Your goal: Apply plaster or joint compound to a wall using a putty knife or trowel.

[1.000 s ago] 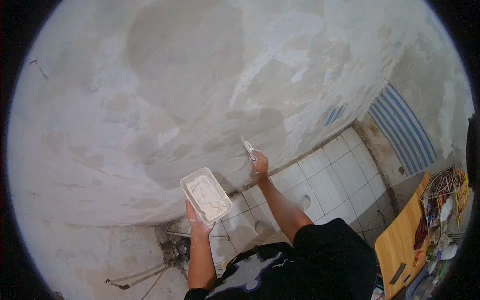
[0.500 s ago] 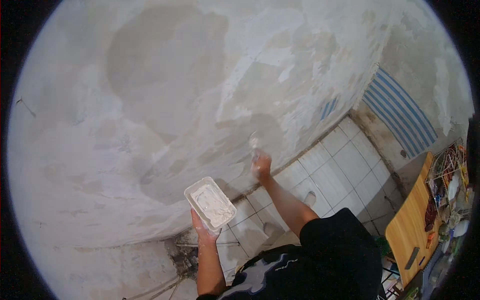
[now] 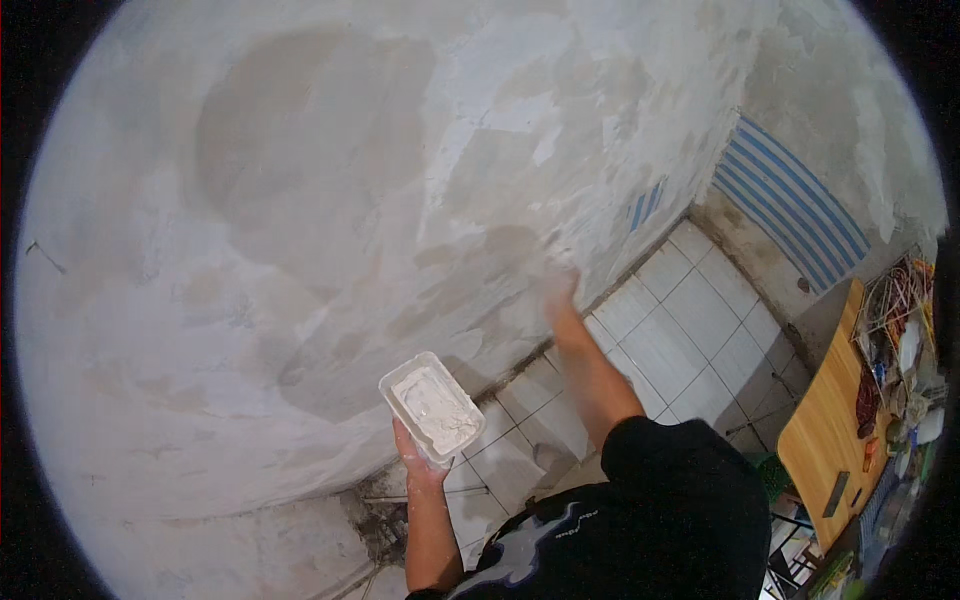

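Note:
My left hand holds a white rectangular plastic tub from below, tilted a little. Thick off-white putty lies in it, and white smears mark the fingers and wrist. Reaching out to the right, my right hand is smeared by motion. It is closed around what looks like a putty knife, whose blurred end is at the wall. The wall is patchy, with whitish coating and darker grey, damp-looking areas. Whether the blade touches it I cannot tell.
White floor tiles run along the wall's foot. A blue-and-white striped patch covers part of the adjoining wall. At the right stands a wooden tabletop, with a cluttered heap of small items beside it. Dark debris sits in the lower-left corner.
My right hand and the putty knife have moved right and slightly up along the wall. The tub stays in my left hand; the whole view has shifted slightly.

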Available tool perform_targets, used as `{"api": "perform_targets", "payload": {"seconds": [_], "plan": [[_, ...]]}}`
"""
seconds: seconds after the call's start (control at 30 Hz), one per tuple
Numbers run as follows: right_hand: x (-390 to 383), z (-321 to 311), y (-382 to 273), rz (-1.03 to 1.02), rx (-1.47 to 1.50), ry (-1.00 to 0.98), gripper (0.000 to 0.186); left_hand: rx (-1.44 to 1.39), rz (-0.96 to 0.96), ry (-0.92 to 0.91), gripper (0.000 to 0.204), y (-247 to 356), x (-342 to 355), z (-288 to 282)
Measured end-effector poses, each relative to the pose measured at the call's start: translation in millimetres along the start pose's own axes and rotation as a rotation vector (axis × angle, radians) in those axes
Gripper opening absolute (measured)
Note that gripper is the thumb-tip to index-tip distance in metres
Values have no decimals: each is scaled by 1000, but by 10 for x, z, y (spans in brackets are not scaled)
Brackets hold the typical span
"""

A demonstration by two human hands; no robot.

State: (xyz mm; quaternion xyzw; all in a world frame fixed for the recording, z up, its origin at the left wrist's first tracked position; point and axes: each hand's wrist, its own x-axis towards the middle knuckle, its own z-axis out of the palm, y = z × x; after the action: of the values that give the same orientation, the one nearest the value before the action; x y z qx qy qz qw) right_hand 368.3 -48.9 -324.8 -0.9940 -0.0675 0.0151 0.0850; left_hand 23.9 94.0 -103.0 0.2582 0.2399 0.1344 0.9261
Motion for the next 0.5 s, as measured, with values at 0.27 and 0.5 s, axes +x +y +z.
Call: {"api": "perform_targets", "payload": {"seconds": [0.27,0.5], "plan": [[-1397,-2093,-317,-183,1521,227,18,-65,-6,-155,56,-127,-66,446],[-2270,-3757,44,-346,1607,73,19,-61,144,-382,60,102,-590,1220]]}}
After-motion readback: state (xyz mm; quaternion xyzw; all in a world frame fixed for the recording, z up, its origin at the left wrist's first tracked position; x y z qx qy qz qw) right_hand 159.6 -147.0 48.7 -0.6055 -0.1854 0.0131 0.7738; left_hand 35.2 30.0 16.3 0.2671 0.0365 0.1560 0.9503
